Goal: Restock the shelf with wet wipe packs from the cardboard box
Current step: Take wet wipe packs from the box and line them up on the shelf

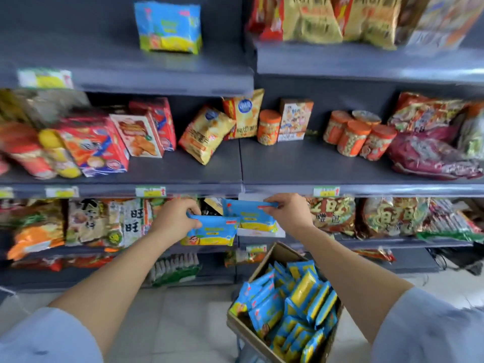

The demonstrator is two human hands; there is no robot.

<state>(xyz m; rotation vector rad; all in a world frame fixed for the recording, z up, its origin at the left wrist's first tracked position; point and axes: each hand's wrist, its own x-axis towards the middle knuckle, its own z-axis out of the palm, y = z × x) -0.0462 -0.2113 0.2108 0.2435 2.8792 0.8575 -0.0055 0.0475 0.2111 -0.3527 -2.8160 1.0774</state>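
Forearms flank box; left hand pinches left pack edge, right hand right pack.

Left pack: blue and yellow, hanging upright, its top edge pinched by the left hand.
Right pack: same print, upright, top edge gripped by the right hand, just right of the left pack.
Cardboard box: open, near right, below both held packs.
Boxed packs: many, crowded on edge.
Shelved packs: upright, far on the upper left shelf.
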